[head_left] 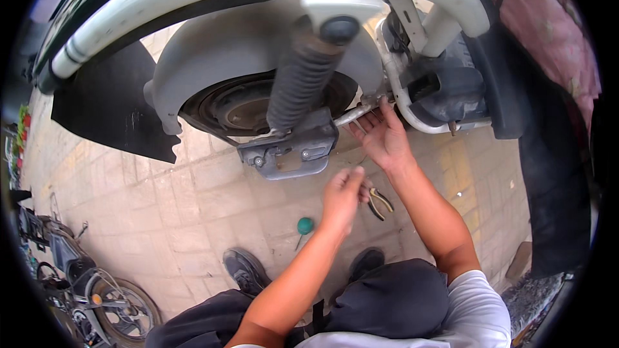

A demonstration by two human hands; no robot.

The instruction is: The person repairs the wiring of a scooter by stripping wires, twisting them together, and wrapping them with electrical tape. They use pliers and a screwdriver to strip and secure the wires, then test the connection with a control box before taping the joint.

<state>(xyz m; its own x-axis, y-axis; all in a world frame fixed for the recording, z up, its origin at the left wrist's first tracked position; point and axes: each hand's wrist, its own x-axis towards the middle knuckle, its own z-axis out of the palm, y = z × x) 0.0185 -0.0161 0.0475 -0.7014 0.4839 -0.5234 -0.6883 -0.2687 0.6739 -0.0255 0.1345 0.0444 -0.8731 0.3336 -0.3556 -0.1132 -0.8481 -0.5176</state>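
Note:
My right hand (pixel 385 144) reaches up under the vehicle's frame, its fingers and thumb around the inner end of a silver metal rod (pixel 353 114) beside the wheel. Part of the fingertips is hidden by that joint. Lower and to the left, my left hand (pixel 346 194) is closed, thumb against curled fingers; whatever it pinches is too small to make out. Pliers (pixel 381 205) with yellow and black handles lie on the ground just right of it. A screwdriver with a round green handle (pixel 305 225) lies to its left.
Above my hands are a wheel (pixel 248 106) under a grey fender (pixel 213 51), a black ribbed shock absorber (pixel 303 74) and a white tube frame (pixel 161 0). A black mudflap (pixel 116 109) hangs at left. A parked two-wheeler (pixel 97 296) stands lower left on the paving (pixel 193 219).

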